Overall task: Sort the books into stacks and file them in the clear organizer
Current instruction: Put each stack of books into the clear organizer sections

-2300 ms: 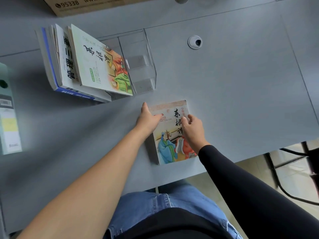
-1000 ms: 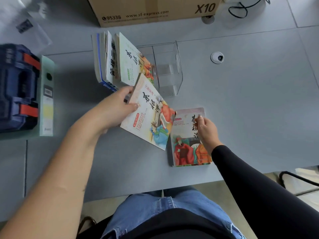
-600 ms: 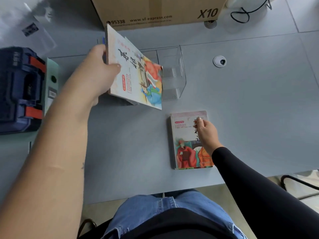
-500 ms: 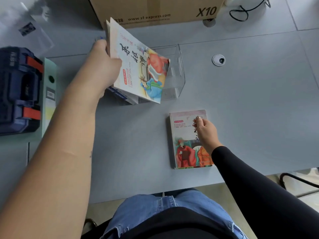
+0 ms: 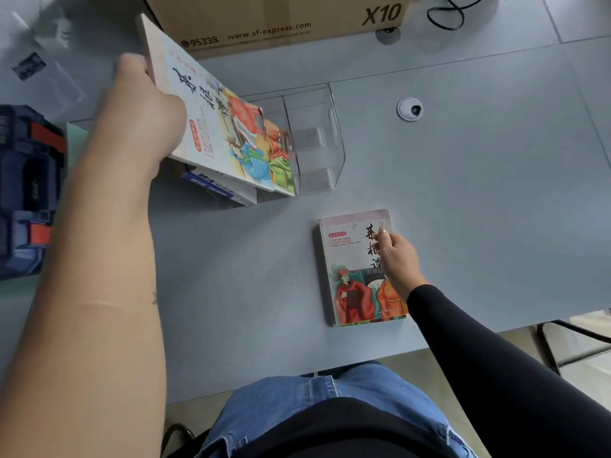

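the left hand [image 5: 142, 110] grips a book [image 5: 211, 127] by its left edge, fingers wrapped behind and thumb on the cover, and holds it tilted over the left part of the clear organizer [image 5: 317, 140]. the book's lower edge sits among the filed books [image 5: 281, 160] that lean in there – one with a matching cover shows just to its right, and a blue-edged one [image 5: 211, 186] pokes out at the near side. whether the held book has touched the organizer's floor i cannot tell; its bottom corner is hidden by the others.

the right hand [image 5: 396, 259] rests on a second book [image 5: 357, 269] that lies flat near the table's [image 5: 463, 193] near edge, well apart from the organizer. its fingers are curled with the tips at the book's right edge; it looks like a light hold or a steadying press, not a lift, and i cannot tell if the fingers are under the cover.

so the step in hand looks like filing – the left book is going in beside its twin. the organizer's right compartment is bare, and only the one book is left flat on the table.

the next move likely calls for sliding the held book down until it stands with the rest, then opening the hand without tipping the leaning row. after that the flat book needs a pinch at its edge to raise it. the leaning books may slump left when the hand lets go.
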Demonstrator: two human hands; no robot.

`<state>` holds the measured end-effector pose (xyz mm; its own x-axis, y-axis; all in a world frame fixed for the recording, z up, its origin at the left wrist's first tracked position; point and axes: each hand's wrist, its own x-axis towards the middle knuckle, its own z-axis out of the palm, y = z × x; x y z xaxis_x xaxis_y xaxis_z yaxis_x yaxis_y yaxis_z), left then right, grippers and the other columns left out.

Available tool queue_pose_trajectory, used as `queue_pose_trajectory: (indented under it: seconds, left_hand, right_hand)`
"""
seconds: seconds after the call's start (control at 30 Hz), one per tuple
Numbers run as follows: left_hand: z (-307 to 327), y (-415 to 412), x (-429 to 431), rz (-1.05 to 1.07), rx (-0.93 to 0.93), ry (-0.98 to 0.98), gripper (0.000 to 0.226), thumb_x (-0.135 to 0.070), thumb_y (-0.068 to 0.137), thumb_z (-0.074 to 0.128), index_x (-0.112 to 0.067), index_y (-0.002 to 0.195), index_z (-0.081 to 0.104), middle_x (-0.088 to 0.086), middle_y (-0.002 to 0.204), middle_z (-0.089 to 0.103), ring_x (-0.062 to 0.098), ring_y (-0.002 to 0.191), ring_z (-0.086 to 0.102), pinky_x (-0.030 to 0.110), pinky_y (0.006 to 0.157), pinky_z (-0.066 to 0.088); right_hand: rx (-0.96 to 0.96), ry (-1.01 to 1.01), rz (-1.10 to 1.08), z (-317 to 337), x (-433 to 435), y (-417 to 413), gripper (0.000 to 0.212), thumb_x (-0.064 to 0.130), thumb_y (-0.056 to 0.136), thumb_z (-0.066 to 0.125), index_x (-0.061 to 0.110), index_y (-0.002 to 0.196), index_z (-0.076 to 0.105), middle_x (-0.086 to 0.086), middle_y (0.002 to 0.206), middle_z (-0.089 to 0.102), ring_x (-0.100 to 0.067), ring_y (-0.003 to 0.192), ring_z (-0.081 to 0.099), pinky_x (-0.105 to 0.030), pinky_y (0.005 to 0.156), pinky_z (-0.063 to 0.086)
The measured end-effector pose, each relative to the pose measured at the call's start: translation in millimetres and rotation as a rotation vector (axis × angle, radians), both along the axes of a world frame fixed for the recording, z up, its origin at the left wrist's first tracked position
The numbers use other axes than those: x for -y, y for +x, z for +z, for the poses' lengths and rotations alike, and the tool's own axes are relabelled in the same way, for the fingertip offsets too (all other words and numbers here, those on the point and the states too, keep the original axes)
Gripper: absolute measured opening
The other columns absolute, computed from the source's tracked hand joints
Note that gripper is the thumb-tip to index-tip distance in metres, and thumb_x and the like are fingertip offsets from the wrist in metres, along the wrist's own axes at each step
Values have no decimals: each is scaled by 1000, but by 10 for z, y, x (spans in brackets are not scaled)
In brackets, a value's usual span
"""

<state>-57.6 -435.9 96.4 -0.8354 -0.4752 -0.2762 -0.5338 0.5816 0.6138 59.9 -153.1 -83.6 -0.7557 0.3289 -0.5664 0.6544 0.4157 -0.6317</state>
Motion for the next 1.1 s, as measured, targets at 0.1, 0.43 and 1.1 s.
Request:
queue_pose_trajectory:
  seconds: [0.1, 0.43, 1.1]
  left_hand:
    - [-61, -81, -112, -3, 22, 3, 40, -15, 90, 38, -20, 130, 38, 5, 134, 55, 29, 111, 60, 35, 68, 50]
    - [-487, -225, -672, -85, 157, -85, 52, -6, 94, 35, -11, 144, 24, 10, 149, 38, 29, 133, 42, 36, 103, 38]
    - [-695, 243, -974, -380, -468, -111, 35, -4, 84, 46, -4, 116, 60, 11, 119, 63, 26, 115, 56, 20, 96, 35]
  right_hand:
    - [6, -2, 19, 15, 33, -19, 46, 30, 101, 32, -6, 105, 60, -12, 91, 59, -20, 83, 51, -30, 65, 39]
    - [23, 0, 27, 31, 65, -21, 46, 29, 101, 32, -7, 107, 60, -24, 104, 65, -36, 97, 60, -39, 77, 48]
    - [84, 147, 67, -82, -65, 24, 34, 21, 93, 45, 4, 118, 60, -15, 121, 60, -27, 108, 57, -34, 90, 46]
